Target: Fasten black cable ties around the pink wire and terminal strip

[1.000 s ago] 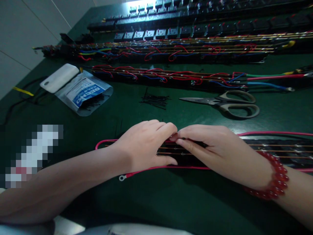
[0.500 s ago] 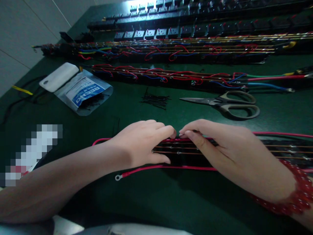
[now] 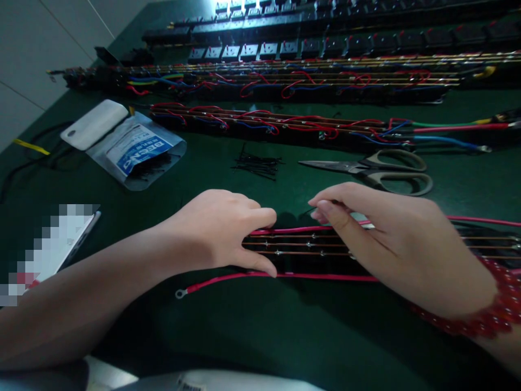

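Note:
A long black strip (image 3: 309, 247) with thin copper rails lies across the green table in front of me. Red wire (image 3: 325, 277) runs along both its long sides and ends in a ring terminal (image 3: 179, 294) at the left. My left hand (image 3: 222, 231) is curled over the strip's left end, fingers on the far edge and thumb on the near red wire. My right hand (image 3: 391, 239) hovers over the strip's middle, thumb and forefinger pinched on a thin dark tie whose tip shows near its fingertips. A red bead bracelet (image 3: 480, 320) circles the right wrist.
Scissors (image 3: 378, 168) lie just beyond my right hand. A small heap of black ties (image 3: 258, 164) sits at mid-table, and a plastic bag with a blue label (image 3: 136, 155) lies at left beside a white block (image 3: 94, 124). Several wired strips (image 3: 285, 125) fill the far side.
My hands, touching at the fingertips before, have drawn apart. The right hand lifted and pulled right, and the left slid slightly left along the strip.

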The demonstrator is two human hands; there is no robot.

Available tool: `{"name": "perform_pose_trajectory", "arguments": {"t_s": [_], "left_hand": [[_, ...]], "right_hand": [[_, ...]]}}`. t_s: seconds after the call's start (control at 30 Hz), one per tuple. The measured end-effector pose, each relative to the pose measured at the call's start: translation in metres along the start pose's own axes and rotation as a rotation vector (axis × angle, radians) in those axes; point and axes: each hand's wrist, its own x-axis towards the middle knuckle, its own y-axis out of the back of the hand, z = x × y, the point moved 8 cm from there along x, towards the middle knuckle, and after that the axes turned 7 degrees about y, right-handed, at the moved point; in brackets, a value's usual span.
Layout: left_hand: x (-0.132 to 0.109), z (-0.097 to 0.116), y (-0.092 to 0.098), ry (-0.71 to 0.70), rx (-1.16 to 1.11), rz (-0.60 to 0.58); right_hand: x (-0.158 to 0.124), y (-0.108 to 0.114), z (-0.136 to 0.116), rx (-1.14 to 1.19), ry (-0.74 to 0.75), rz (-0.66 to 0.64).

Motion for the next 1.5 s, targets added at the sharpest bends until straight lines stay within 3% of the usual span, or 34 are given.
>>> {"name": "perform_pose_trajectory", "arguments": {"t_s": [0.13, 0.3, 0.4, 0.8, 1.13, 1.37, 1.5], "left_hand": [[-0.001, -0.001, 0.003, 0.021, 0.054, 0.028], [-0.008, 0.014, 0.011, -0.079, 0.107, 0.215], [-0.009, 0.020, 0.010, -0.117, 0.067, 0.266], [0.000, 0.012, -0.003, -0.019, -0.316, 0.162], [0.002, 0.009, -0.003, -0.021, -0.391, 0.163], [0.003, 0.006, -0.004, 0.018, -0.473, 0.161], [0.005, 0.004, -0.004, 0.040, -0.496, 0.139]], "right_hand": [[0.001, 0.000, 0.002, 0.029, -0.030, -0.020], [0.001, -0.006, 0.005, 0.027, -0.069, -0.050], [0.000, -0.012, 0.009, 0.027, -0.090, -0.075], [-0.001, -0.012, 0.008, 0.006, -0.078, -0.058], [-0.001, -0.008, -0.001, 0.030, 0.004, -0.028], [-0.001, -0.017, -0.017, 0.181, 0.093, -0.091], [0.001, -0.022, -0.010, 0.226, 0.028, -0.106]]}}
